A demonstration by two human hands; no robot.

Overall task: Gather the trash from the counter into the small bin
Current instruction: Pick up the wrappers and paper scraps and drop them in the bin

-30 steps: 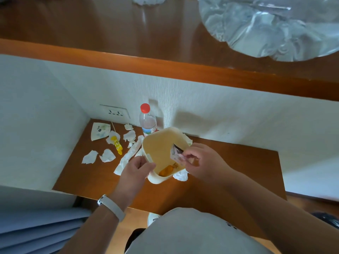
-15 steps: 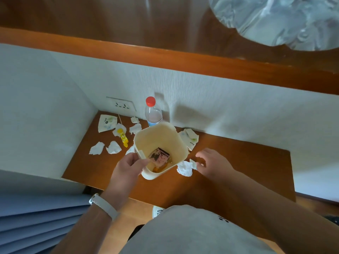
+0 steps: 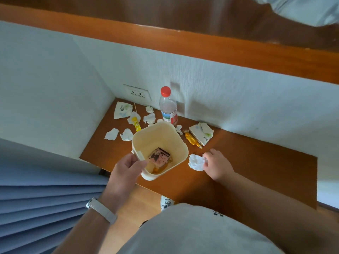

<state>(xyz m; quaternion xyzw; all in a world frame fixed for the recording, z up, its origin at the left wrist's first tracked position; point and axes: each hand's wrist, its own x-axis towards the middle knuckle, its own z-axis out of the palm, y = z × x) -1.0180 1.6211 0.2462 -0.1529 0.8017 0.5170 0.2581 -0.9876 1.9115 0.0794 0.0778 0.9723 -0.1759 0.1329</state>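
The left hand point(image 3: 126, 169), a pale band point(image 3: 102, 209) at its wrist, grips the near-left rim of the small bin point(image 3: 176, 142), thumb inside by a small tab and fingers wrapped around the outside. To the bin's right, the right hand point(image 3: 218, 165) rests on the counter point(image 3: 256, 171), its curled fingertips pinching the edge of a crumpled tissue point(image 3: 195, 162) lying just beside the bin. The counter is a brown wooden ledge in a white-walled corner, with a wall socket point(image 3: 138, 92) at the back, a broad wooden shelf point(image 3: 220, 52) above and blue pleated fabric point(image 3: 45, 198) to the left. The bin is cream, squarish with rounded corners, and stands upright near the counter's front edge. It holds a pink-and-dark wrapper point(image 3: 159, 156) over something orange. Behind it stand a red-capped bottle point(image 3: 168, 109), torn paper scraps point(image 3: 111, 134), a yellow tube point(image 3: 136, 123), a gold candy wrapper point(image 3: 191, 140) and a tissue pack point(image 3: 201, 132). A second ago the right hand held that wrapper over the bin; it now lies inside, and the hand has moved to the tissue.
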